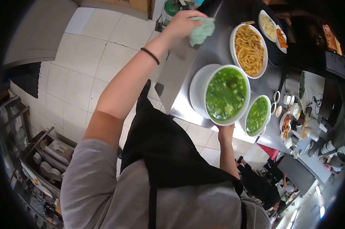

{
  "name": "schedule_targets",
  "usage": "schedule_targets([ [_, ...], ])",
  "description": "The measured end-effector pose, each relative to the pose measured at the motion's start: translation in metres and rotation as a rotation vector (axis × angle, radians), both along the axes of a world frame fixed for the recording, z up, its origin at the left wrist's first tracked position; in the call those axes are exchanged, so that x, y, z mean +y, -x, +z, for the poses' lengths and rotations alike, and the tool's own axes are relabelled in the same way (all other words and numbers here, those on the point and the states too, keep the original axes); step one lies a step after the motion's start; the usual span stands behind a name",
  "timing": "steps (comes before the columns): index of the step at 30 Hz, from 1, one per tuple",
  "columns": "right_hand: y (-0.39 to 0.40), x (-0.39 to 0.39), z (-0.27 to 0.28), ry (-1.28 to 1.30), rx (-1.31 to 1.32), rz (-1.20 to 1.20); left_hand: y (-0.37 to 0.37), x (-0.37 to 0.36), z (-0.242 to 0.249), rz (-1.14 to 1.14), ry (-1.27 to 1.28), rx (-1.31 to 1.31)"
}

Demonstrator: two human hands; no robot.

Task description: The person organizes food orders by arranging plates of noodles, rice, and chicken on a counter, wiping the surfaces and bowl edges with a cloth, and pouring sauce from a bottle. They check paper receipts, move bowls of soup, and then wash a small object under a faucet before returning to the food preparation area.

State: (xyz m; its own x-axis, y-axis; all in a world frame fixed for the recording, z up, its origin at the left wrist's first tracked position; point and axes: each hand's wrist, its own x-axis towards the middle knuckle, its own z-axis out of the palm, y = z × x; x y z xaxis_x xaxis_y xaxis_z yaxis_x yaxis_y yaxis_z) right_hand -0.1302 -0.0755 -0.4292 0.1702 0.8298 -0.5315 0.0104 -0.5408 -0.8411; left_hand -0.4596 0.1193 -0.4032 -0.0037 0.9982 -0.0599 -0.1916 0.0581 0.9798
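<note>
My left hand is closed around a crumpled pale green cloth, near the edge of the steel counter. My right hand grips the near side of a large white bowl full of green soup with chopped greens; its fingers are partly hidden by the bowl. Right beside it stands a second white bowl of similar green soup. A white oval dish of brown sauced noodles sits just beyond the bowls.
Farther back are a dish of pale food and a small dish of orange food on a black tray. Small sauce cups and plates line the counter to the right. A cart with bins stands at left; people are in the background.
</note>
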Motion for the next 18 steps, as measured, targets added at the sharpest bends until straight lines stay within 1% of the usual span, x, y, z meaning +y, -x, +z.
schedule_targets([
  [2,-0.001,0.001,-0.015,-0.043,-0.077,-0.079,0.0,0.018,-0.004,-0.096,-0.013,-0.101],
  [3,-0.004,0.0,-0.012,-0.071,-0.087,-0.001,-0.003,0.025,-0.007,-0.106,0.011,-0.118],
  [4,-0.005,0.0,-0.013,-0.037,0.015,-0.094,-0.008,0.03,-0.008,-0.189,0.078,-0.11],
  [5,-0.001,0.001,-0.01,-0.003,0.0,-0.125,-0.012,0.035,-0.008,-0.274,0.139,-0.098],
  [6,0.002,0.002,-0.006,0.028,-0.013,-0.157,-0.017,0.037,-0.008,-0.289,0.071,0.054],
  [7,0.002,0.001,-0.006,0.04,-0.026,-0.173,-0.025,0.041,-0.014,-0.353,0.024,0.121],
  [8,0.001,0.0,-0.007,0.086,0.0,-0.239,-0.033,0.044,-0.021,-0.418,-0.027,0.186],
  [9,0.0,-0.002,-0.006,0.13,0.023,-0.306,-0.04,0.045,-0.027,-0.435,-0.019,0.169],
  [11,0.005,-0.003,-0.004,0.136,-0.001,-0.357,-0.056,0.042,-0.034,-0.604,-0.105,0.266],
  [12,0.007,-0.003,-0.004,0.129,-0.006,-0.389,-0.066,0.039,-0.037,-0.619,-0.105,0.251],
  [14,0.002,-0.007,-0.006,0.169,-0.028,-0.401,-0.086,0.027,-0.044,-0.636,-0.193,0.239],
  [15,0.001,-0.009,-0.007,0.151,0.021,-0.374,-0.094,0.019,-0.048,-0.613,-0.271,0.28],
  [16,0.002,-0.009,-0.007,0.133,0.072,-0.347,-0.097,0.017,-0.046,-0.607,-0.32,0.236],
  [18,0.006,-0.008,-0.005,0.156,0.1,-0.404,-0.087,0.003,-0.048,-0.586,-0.316,0.29],
])
